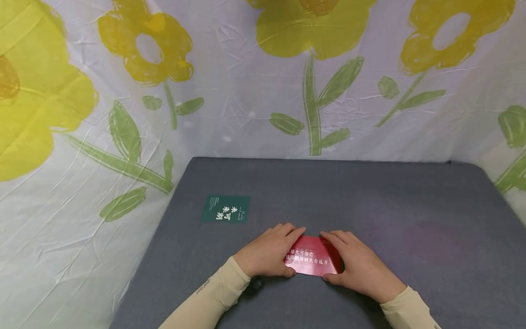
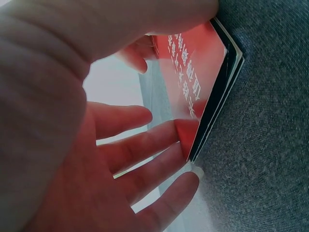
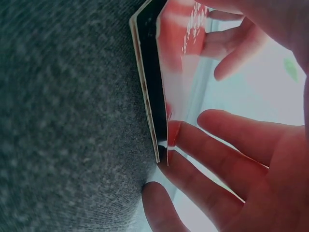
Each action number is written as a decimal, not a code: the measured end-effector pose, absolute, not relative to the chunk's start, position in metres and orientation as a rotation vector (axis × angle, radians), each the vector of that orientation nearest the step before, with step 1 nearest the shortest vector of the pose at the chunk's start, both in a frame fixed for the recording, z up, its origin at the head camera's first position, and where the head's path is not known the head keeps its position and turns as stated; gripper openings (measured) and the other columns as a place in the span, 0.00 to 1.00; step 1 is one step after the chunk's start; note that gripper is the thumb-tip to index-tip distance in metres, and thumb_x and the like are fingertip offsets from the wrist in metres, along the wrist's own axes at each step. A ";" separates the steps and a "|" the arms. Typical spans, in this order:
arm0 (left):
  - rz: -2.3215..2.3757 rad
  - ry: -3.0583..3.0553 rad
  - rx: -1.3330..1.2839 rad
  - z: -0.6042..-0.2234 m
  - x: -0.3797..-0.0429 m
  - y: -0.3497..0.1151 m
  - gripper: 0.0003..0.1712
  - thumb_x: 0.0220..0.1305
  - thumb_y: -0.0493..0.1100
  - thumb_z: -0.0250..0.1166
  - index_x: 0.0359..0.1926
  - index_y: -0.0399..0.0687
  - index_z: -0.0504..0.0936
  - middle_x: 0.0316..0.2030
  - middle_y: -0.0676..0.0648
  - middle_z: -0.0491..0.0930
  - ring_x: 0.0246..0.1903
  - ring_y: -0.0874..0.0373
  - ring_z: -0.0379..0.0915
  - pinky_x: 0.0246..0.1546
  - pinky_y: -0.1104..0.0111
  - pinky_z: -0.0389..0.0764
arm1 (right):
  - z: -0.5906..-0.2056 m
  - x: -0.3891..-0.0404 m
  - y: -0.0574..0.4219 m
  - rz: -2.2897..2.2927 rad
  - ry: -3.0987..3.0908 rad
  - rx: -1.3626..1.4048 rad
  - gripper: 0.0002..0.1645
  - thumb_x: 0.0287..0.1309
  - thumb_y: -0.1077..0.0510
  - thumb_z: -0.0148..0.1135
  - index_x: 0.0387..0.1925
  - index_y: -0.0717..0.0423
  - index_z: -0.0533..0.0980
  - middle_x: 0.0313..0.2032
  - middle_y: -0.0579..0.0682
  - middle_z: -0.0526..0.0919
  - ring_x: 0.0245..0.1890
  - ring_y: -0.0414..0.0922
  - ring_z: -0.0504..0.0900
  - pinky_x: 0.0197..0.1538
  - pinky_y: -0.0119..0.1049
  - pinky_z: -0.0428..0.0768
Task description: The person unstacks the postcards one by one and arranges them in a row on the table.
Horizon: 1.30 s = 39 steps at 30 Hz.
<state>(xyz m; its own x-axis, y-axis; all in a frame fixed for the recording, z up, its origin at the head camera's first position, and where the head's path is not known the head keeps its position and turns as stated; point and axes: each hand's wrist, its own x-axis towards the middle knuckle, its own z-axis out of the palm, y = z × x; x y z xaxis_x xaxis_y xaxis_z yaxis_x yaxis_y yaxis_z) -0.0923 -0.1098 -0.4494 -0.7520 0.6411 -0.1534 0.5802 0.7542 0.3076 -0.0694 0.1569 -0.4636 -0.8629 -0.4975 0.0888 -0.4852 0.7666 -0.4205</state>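
A glossy red card (image 1: 309, 257) with white lettering lies between the two hands near the front of the table. Its top sheet bows up, and thin dark and pale layers show beneath it along the near edge in both wrist views. My left hand (image 1: 268, 251) grips its left end, thumb at the near edge and fingers at the far side. At the other end my right hand (image 1: 363, 265) holds it the same way. In the left wrist view, several fingertips touch the card's end (image 2: 190, 133). How many cards are stacked is hard to tell.
A dark green card (image 1: 227, 209) with white lettering lies flat on the grey table (image 1: 349, 192), beyond the left hand. A small black object (image 1: 255, 284) shows under the left wrist. A white flower-printed curtain (image 1: 242, 100) hangs behind and at the sides.
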 end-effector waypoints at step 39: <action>0.313 2.710 0.940 -0.452 -0.093 -0.108 0.55 0.57 0.56 0.80 0.82 0.50 0.66 0.69 0.51 0.74 0.66 0.55 0.71 0.72 0.61 0.76 | -0.467 -0.072 0.157 -0.703 2.941 -0.827 0.53 0.39 0.45 0.90 0.68 0.53 0.79 0.56 0.41 0.85 0.56 0.43 0.81 0.59 0.47 0.86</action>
<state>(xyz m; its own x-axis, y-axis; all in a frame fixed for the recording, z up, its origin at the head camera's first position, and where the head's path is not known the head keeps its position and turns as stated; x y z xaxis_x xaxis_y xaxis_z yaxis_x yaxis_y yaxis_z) -0.0933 -0.1080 -0.4516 -0.7583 0.6297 -0.1685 0.5747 0.7678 0.2832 -0.0717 0.1569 -0.4673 -0.8607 -0.4966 0.1119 -0.4935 0.7601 -0.4226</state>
